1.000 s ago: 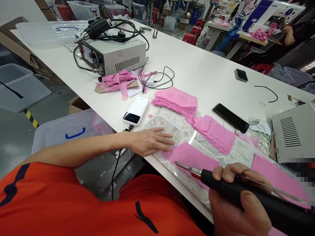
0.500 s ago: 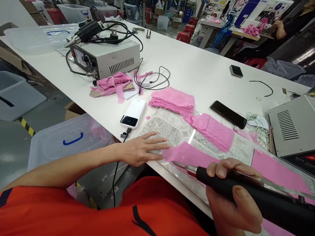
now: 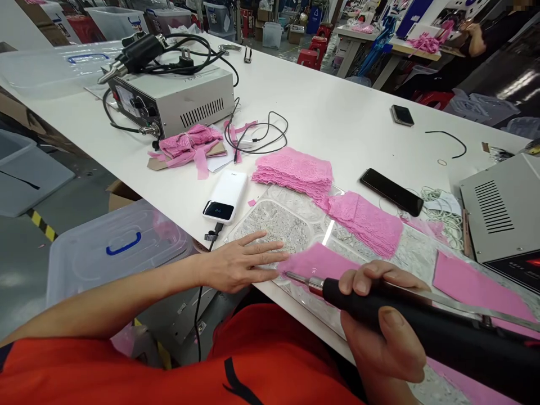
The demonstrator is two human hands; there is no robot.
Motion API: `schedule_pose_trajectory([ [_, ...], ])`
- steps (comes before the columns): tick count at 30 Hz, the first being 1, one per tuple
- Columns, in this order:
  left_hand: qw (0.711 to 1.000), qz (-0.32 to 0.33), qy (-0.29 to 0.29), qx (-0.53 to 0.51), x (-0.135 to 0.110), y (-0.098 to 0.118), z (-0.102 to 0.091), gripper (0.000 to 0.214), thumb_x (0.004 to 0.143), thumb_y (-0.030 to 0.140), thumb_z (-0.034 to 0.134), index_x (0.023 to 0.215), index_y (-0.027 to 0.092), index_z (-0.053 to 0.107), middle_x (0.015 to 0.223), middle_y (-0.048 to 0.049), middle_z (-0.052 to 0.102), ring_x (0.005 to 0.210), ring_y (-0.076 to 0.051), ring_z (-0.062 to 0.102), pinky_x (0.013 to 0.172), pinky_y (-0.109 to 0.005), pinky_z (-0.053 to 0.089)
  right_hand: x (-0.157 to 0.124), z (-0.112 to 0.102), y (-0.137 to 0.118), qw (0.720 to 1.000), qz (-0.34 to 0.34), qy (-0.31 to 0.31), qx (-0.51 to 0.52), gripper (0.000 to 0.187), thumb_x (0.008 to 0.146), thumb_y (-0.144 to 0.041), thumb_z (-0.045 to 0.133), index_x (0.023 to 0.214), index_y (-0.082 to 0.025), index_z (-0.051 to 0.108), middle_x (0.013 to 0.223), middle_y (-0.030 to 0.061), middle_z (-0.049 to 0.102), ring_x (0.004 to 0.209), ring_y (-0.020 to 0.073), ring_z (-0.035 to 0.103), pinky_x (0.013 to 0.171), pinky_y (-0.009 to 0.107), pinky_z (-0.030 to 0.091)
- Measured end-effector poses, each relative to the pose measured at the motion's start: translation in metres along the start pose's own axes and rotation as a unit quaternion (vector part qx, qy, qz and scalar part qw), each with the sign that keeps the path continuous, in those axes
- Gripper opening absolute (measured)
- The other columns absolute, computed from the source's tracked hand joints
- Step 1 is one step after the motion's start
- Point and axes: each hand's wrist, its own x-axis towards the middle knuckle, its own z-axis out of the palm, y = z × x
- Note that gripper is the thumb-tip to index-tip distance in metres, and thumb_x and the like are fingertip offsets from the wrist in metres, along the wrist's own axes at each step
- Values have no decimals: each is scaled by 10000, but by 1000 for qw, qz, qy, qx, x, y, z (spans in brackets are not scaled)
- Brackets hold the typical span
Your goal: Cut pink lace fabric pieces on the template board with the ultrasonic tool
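Observation:
My left hand [image 3: 242, 263] lies flat with its fingers stretched out, the fingertips at the left end of a pink fabric piece [image 3: 320, 260]. My right hand [image 3: 383, 320] is wrapped round a black-handled tool with a pointed metal tip [image 3: 337, 292], which looks like a handheld ultrasonic welder. Its tip is at the fabric's left end, close to my left fingertips; whether it touches cannot be made out. Under the fabric lies a clear patterned mat [image 3: 274, 222]. Beyond it are two stacks of pink lace pieces, one on the left [image 3: 295, 171] and one on the right [image 3: 366, 221].
A white power bank [image 3: 225, 197] with a cable lies left of the mat. A grey box unit [image 3: 198, 101] stands behind, another grey unit [image 3: 502, 208] at right. A black phone [image 3: 391, 192] rests on the white table [image 3: 329, 124]. A co-worker's arm [image 3: 476, 42] shows far right.
My right hand has moved the tool left, bringing its tip to the fabric's end near my left fingers. My left hand stays almost in place. The camera view has shifted slightly.

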Motion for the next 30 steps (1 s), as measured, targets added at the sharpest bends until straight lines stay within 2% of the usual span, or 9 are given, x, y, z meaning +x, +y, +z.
schedule_pose_trajectory([
  [5, 999, 5, 28, -15, 0, 1, 1, 350, 894, 103, 459, 1221, 122, 583, 1430, -138, 503, 1455, -276, 251, 1200, -523, 204, 2, 6, 3, 1000, -8, 1, -4, 205, 765, -219, 625, 969, -203, 608, 882, 0, 557, 669, 99, 550, 599, 291, 520],
  [13, 1000, -5, 6, -1, -1, 2, 1, 339, 902, 112, 456, 1208, 153, 597, 1403, -88, 542, 1455, -255, 257, 1218, -503, 176, 2, 9, 6, 1000, -14, -8, -9, 192, 780, -207, 616, 972, -207, 601, 896, 1, 554, 667, 90, 545, 598, 281, 522],
  [19, 1000, -4, 17, -13, -1, 2, 1, 344, 895, 100, 468, 1220, 133, 578, 1391, -103, 551, 1448, -255, 275, 1219, -508, 171, 1, 2, -2, 1000, -1, 8, -7, 196, 753, -209, 624, 947, -194, 608, 871, 9, 558, 654, 101, 534, 575, 298, 512],
  [24, 999, 0, 25, -28, -1, 2, -4, 349, 907, 91, 455, 1238, 120, 562, 1384, -117, 556, 1440, -259, 293, 1214, -506, 182, 3, -18, -15, 998, -12, 53, -30, 221, 708, -192, 585, 924, -185, 632, 843, 18, 566, 628, 107, 507, 536, 295, 479],
  [27, 999, -10, 28, -26, -3, 1, -3, 408, 908, 75, 442, 1302, 139, 526, 1398, -119, 541, 1438, -246, 300, 1213, -497, 192, 4, -41, -28, 993, -49, 94, -59, 249, 670, -202, 547, 898, -179, 644, 808, 21, 564, 593, 105, 482, 490, 276, 438],
  [30, 998, -22, 39, -34, -6, -5, 3, 525, 888, 54, 424, 1384, 218, 467, 1441, -83, 501, 1429, -234, 324, 1208, -505, 209, 2, -67, -47, 981, -84, 145, -94, 263, 637, -217, 529, 869, -187, 649, 773, 13, 551, 559, 99, 452, 463, 263, 402],
])
